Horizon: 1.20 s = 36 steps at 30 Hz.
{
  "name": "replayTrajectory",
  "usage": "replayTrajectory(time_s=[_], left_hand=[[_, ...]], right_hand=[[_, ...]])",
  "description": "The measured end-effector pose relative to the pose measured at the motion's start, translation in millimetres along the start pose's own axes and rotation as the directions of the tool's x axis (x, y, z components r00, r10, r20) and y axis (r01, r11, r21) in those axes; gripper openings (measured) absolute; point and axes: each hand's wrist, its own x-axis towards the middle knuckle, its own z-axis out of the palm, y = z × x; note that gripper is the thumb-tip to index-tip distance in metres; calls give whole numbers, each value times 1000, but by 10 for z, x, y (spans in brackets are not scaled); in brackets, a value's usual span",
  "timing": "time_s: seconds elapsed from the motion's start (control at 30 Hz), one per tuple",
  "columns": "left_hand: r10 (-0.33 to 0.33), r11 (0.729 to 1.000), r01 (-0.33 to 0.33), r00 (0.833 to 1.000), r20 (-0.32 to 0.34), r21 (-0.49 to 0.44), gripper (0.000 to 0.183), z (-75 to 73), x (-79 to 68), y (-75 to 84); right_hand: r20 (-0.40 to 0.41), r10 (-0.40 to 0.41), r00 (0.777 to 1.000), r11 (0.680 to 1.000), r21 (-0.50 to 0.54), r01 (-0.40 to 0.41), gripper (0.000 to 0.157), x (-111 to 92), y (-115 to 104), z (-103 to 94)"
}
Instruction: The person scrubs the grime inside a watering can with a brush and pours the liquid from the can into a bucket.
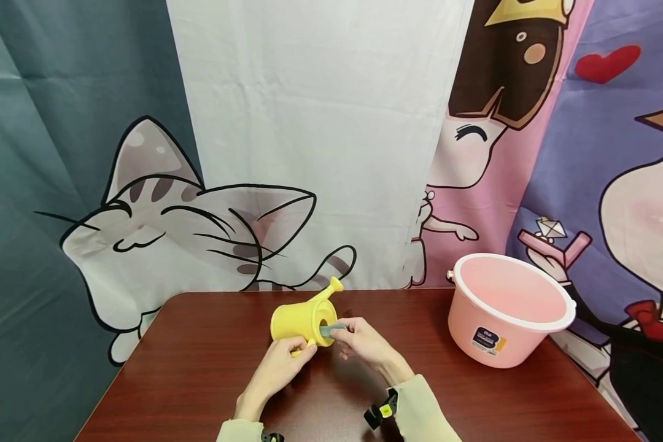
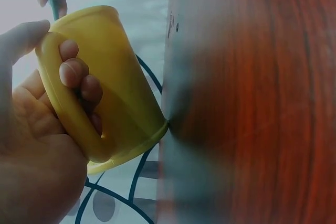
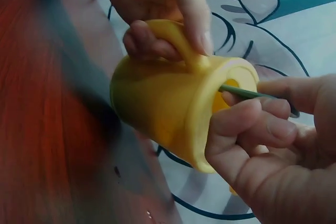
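Head view: your L hand (image 1: 280, 362) grips the can (image 1: 294, 320) by its handle (image 2: 63, 100), over the surface (image 1: 199, 356), open end facing R; your R hand (image 1: 364, 344), nearer that end, pinches 1 green piece (image 1: 326, 331), long axis running approx. L into it.

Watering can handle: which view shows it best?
Left wrist. The handle is close and visible almost end to end, with the left hand gripping it. The head view shows only small bits beside that hand; the right wrist view shows part of it, the rest covered by the hand.
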Motion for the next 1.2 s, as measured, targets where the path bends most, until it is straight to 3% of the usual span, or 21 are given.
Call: replayTrajectory(time_s=[0.17, 0.4, 0.7, 1.0, 1.2], left_hand=[[-11, 1000, 11, 1000, 1, -7, 38, -12, -4, 31], [-13, 1000, 13, 1000, 9, -14, 37, -7, -10, 44], [-25, 1000, 25, 1000, 8, -9, 37, -13, -20, 31], [-27, 1000, 27, 1000, 8, -12, 35, -26, -7, 25], [-23, 1000, 23, 1000, 12, -7, 37, -29, -10, 24]], right_hand=[[-38, 21, 999, 999, 27, -20, 32, 11, 15, 40], [-26, 64, 998, 996, 67, -62, 32, -9, 5, -33], [3, 59, 998, 995, 80, -59, 35, -49, -53, -138], [21, 30, 999, 999, 19, -31, 16, -114, -122, -262], [34, 34, 999, 999, 27, -35, 16, -136, -136, -317]])
